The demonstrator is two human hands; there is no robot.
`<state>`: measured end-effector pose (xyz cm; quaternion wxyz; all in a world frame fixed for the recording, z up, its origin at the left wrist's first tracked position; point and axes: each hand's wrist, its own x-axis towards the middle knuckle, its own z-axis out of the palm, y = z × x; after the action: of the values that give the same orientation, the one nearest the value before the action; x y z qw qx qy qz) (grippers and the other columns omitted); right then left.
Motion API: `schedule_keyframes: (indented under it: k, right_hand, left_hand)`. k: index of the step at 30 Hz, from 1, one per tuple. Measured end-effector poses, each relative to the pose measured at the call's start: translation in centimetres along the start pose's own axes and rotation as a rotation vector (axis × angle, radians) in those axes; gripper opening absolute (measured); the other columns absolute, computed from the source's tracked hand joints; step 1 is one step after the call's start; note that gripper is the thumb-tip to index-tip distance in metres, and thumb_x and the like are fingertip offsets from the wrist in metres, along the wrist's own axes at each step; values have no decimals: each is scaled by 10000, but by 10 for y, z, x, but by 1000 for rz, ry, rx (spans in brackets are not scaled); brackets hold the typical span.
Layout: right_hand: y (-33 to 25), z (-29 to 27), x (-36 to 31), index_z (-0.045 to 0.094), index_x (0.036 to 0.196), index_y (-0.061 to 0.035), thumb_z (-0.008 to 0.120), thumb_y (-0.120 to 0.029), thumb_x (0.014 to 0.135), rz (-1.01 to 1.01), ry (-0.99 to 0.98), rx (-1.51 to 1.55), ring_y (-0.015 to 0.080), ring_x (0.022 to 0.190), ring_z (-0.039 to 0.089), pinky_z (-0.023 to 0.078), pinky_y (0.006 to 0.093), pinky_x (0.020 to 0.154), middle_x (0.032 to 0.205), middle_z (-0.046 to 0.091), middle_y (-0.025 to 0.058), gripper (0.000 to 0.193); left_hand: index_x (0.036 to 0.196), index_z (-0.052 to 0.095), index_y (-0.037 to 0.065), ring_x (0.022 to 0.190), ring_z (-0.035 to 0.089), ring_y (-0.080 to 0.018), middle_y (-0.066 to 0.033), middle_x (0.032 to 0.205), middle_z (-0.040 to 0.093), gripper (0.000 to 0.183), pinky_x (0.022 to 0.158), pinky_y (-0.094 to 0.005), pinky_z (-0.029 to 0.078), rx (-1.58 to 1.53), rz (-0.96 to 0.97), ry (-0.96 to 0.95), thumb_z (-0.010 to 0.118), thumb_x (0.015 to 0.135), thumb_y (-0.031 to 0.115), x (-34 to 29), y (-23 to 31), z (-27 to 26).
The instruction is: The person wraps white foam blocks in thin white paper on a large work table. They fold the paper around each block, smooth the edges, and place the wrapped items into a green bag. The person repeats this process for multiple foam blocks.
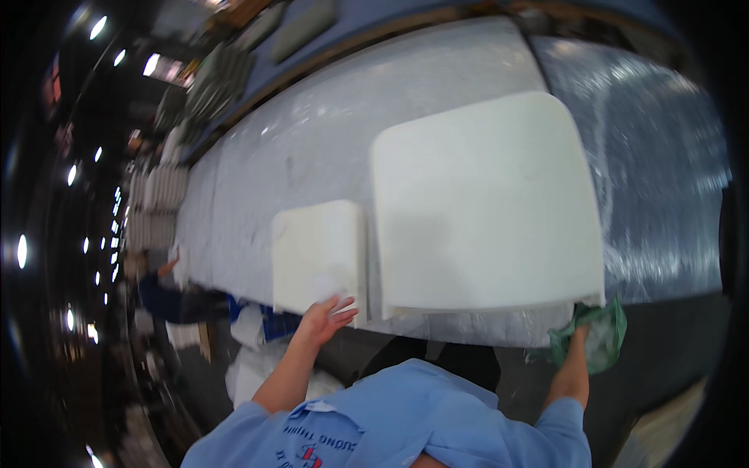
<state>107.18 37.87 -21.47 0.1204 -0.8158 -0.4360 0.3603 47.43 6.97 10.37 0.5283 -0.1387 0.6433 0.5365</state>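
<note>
My left hand (326,318) is at the near edge of a smaller white foam block (316,242), its fingers apart. A small whitish blur (331,287) shows just beyond the fingertips; what it is I cannot make out. Right of that block lies a large white foam cushion (488,207) with rounded far corners, a narrow gap between the two. At the cushion's near right corner, my right hand (579,334) reaches into a crumpled green plastic bag (605,337), which holds something pale. The bag hides its fingers.
Both foam pieces lie on a long table (265,164) covered in clear plastic film. Glossy film covers another surface (663,171) at the right. Stacked pale cushions (156,199) stand at the far left, near another person (183,300). White bundles (253,366) lie below the table's near edge.
</note>
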Motion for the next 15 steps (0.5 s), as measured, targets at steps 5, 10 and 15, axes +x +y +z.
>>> schedule_keyframes:
  k: [5,10,15]
  right_hand:
    - [-24,-44,-47,601,1387,-26,571,-257,950,189,-590,520,357,1144,641,494,438,983,1296,655,161,495]
    - [-54,-118,-60,626,1362,-15,645,-160,933,-157,-348,-78,296,1083,669,511,397,970,1214,696,96,454]
    - [-88,-151,-117,672,1271,7,651,-158,979,-337,62,63,232,1047,685,524,346,943,1111,716,94,336]
  left_hand:
    - [1432,426,-2,1252,630,-454,-244,1461,566,528,1052,-537,532,-10,-15,-80,643,1041,279,2,0,16]
    - [1418,471,11,1207,670,-429,-224,1417,607,498,986,-498,584,-88,-26,-181,641,1043,290,4,-2,-2]
    - [1418,501,22,1150,707,-379,-197,1391,627,464,992,-499,574,-16,-38,-235,627,1054,281,28,16,-16]
